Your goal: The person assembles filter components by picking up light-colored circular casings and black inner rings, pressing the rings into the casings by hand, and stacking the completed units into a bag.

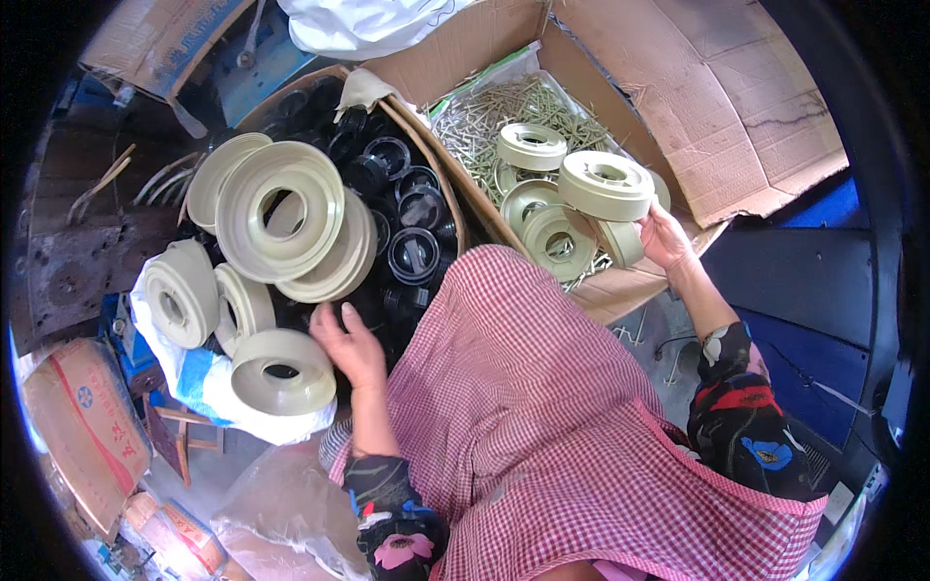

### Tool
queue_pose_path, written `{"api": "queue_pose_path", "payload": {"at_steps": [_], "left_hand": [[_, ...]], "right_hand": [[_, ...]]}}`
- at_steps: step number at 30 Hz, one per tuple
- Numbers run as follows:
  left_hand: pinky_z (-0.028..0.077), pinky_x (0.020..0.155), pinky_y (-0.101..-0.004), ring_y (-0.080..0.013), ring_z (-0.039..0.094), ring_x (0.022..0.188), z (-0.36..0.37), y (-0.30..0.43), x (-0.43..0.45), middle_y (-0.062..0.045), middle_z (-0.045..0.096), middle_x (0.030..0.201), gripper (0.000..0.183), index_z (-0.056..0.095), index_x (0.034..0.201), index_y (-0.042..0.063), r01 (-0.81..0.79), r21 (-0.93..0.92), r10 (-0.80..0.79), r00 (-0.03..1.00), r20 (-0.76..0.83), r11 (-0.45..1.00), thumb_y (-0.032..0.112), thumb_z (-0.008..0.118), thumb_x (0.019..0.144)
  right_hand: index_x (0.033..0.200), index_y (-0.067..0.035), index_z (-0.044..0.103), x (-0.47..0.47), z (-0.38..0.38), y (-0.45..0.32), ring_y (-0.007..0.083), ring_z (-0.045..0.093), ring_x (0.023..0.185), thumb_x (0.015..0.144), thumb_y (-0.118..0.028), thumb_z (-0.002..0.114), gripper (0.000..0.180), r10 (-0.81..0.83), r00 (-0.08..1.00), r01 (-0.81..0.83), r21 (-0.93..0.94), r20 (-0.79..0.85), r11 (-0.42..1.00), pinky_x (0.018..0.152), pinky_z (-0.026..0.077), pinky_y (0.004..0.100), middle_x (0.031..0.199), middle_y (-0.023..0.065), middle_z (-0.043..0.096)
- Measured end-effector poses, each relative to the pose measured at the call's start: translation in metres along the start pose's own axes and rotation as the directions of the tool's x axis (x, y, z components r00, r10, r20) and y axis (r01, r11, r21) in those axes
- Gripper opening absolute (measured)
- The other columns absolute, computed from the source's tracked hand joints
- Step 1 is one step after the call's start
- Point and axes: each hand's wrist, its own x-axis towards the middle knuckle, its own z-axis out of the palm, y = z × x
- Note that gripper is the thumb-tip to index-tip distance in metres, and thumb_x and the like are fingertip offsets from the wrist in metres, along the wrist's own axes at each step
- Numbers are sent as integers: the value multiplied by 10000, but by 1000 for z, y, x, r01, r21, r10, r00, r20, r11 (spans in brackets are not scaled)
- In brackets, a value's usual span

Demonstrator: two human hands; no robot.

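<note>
My right hand [665, 236] grips the rim of a cream plastic ring [607, 203], held flat above several similar rings [539, 231] lying on metal screws or nails [465, 123] in a cardboard box. Its fingertips are partly hidden behind the ring. My left hand [350, 345] has its fingers apart and holds nothing that I can see. It is beside a bowl-shaped cream ring [254, 378] and just below a stack of flanged cream rings [338, 269]. A large cream ring [236, 218] leans on top of that stack.
Black plastic round parts [414, 254] fill a second carton [452, 210] under the cream rings. A white-and-blue sack [211, 381] hangs over its near side. Cardboard flaps [719, 102] rise at the right. Clear plastic sheeting [283, 508] and printed cartons [87, 428] are at lower left.
</note>
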Motion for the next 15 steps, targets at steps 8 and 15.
{"api": "queue_pose_path", "payload": {"at_steps": [8,15], "left_hand": [[291,1050,-487,-428,302,1303,5,36,-28,-259,352,1375,442,563,1091,-53,18,-2,-18,997,81,1000,297,644,832],[317,922,-561,-283,444,1206,24,18,14,-78,451,1328,333,691,784,84,480,-126,-481,876,20,869,407,708,700]], "right_hand": [[1299,-86,458,-33,18,18,224,559,1106,1002,-281,359,369,-27,992,-5,250,123,968,978,440,382,1231,93,579],[1308,-36,439,-31,160,27,274,529,1149,987,-233,356,386,73,894,-200,248,442,948,903,483,420,1312,128,511]]}}
